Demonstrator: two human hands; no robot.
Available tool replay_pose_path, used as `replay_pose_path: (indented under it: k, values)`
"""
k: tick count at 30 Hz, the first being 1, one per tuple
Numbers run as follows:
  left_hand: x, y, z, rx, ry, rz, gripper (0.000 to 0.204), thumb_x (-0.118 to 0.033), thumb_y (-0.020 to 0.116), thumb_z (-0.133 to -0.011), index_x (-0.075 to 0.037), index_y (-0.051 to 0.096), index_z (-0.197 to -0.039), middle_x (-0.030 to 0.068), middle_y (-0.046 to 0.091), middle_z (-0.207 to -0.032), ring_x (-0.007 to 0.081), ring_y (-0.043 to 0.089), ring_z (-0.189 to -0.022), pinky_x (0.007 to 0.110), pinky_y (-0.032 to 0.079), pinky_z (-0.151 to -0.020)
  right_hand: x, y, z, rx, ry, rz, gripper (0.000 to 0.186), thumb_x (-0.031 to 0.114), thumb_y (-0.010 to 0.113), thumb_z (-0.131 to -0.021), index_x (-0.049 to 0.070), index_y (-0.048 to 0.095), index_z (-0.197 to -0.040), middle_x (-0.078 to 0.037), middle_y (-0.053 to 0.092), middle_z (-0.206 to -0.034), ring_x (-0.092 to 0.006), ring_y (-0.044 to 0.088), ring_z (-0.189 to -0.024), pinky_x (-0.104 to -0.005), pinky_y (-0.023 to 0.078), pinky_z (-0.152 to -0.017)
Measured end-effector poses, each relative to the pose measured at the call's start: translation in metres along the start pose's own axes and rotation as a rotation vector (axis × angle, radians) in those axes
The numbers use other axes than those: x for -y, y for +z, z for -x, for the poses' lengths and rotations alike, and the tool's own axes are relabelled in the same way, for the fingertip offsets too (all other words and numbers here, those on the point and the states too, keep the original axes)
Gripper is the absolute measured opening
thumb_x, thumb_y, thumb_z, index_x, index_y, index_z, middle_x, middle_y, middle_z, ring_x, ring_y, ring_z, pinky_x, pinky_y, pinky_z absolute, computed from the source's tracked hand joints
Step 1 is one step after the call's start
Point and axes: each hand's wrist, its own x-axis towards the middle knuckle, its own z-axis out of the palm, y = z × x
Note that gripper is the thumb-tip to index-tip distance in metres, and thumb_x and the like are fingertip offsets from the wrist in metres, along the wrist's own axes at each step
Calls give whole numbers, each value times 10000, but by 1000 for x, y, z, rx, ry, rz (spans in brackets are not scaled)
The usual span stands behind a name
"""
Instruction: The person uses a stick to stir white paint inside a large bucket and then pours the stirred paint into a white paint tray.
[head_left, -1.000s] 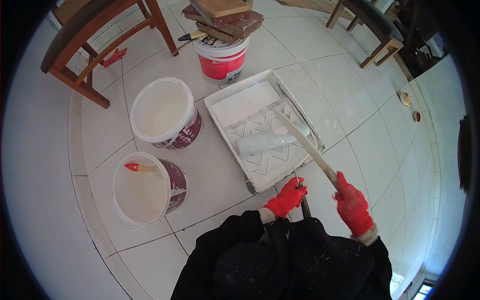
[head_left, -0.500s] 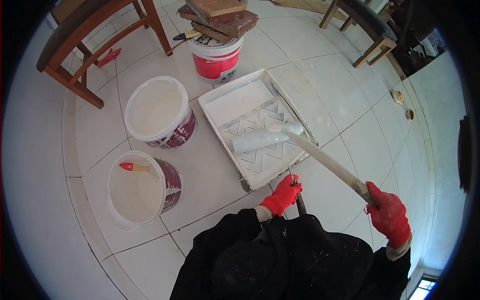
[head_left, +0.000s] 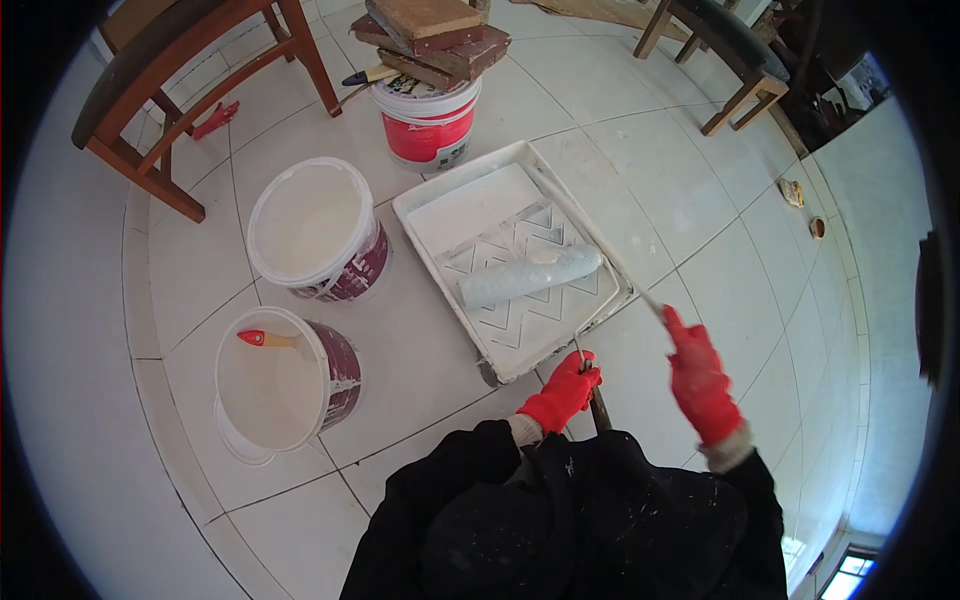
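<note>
A paint roller (head_left: 532, 274), wet with white paint, lies across the ridged slope of a white paint tray (head_left: 455, 318) on the floor. My left hand (head_left: 562, 392), in a red glove, is closed round the roller's handle at the tray's near edge. To the right of the tray, my red-gloved right hand (head_left: 702, 380) is closed on a flat pale stick (head_left: 650, 301). The stick appears nearly edge-on, and its tip is near the roller's right end; whether they touch I cannot tell.
Two paint buckets (head_left: 372, 270) (head_left: 345, 385) stand left of the tray; a red-handled brush (head_left: 265, 339) lies in the nearer one. Behind the tray, a red-and-white bucket (head_left: 428, 135) bears stacked boards (head_left: 435, 40) and a brush. Wooden chairs (head_left: 150, 110) (head_left: 735, 60) stand at far left and far right.
My right hand has moved left and away from me. The stick, broadside across the roller's right part before, now shows as a thin edge right of it. The left hand stays almost put.
</note>
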Motion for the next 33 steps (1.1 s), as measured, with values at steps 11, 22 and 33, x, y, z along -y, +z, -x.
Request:
replay_pose_path:
  k: [11, 22, 33]
  values:
    - [2, 4, -3, -5, -18, 34, 348, -159, 535, -924, -31, 445, -1234, 96, 593, -872, 114, 492, -559, 270, 414, -456, 4, -2, 83, 199, 14, 406, 664, -44, 530, -732, 167, 444, -1356, -114, 447, -825, -281, 524, -743, -387, 455, -574]
    - [3, 5, 6, -68, 35, 35, 421, -175, 534, -930, -13, 403, -1296, 108, 587, -898, 111, 497, -550, 259, 426, -461, 12, -42, 69, 404, 509, -806, 547, 79, 462, -882, 58, 342, -1415, -92, 560, -742, -186, 535, -542, -320, 472, -517]
    - [10, 2, -3, -41, 23, 94, 511, -166, 536, -928, -23, 335, -1375, 73, 567, -856, 118, 507, -560, 261, 435, -472, -26, -53, 87, 517, 747, -1027, 557, 135, 457, -839, 60, 403, -1388, -79, 520, -564, -160, 462, -395, -283, 375, -383]
